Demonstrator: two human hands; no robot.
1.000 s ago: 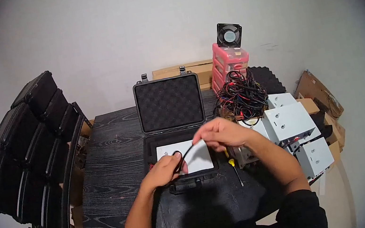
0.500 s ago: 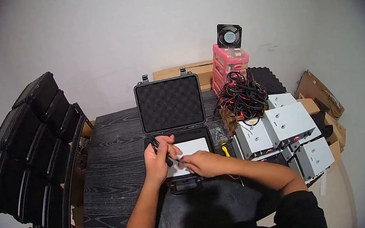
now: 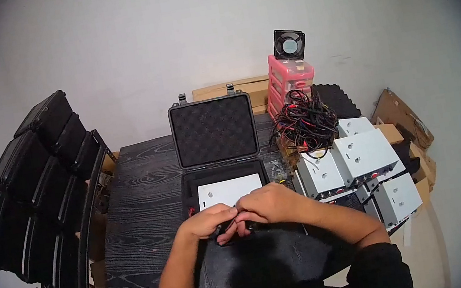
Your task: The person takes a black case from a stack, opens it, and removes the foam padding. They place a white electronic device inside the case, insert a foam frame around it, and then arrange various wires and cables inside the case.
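An open black case (image 3: 185, 187) stands on the dark table, its foam-lined lid (image 3: 214, 130) raised at the back. A white box (image 3: 229, 190) lies inside, a round fitting near its left top corner. At the case's front edge my left hand (image 3: 210, 222) is closed round a black cable (image 3: 227, 226), only a little of which shows. My right hand (image 3: 267, 203) meets it from the right, fingers curled on the same cable. Both hands cover the front of the white box and the case latch.
To the right are a tangle of black cables (image 3: 307, 123), several white boxes (image 3: 365, 154) and a pink drawer unit (image 3: 275, 85) with a fan (image 3: 289, 45) on top. Black cases (image 3: 22, 159) are stacked at the left on a rack (image 3: 87, 257).
Both hands have moved down toward the case's front edge and closer together. My left hand has turned over, palm downward, and more of the white box shows.
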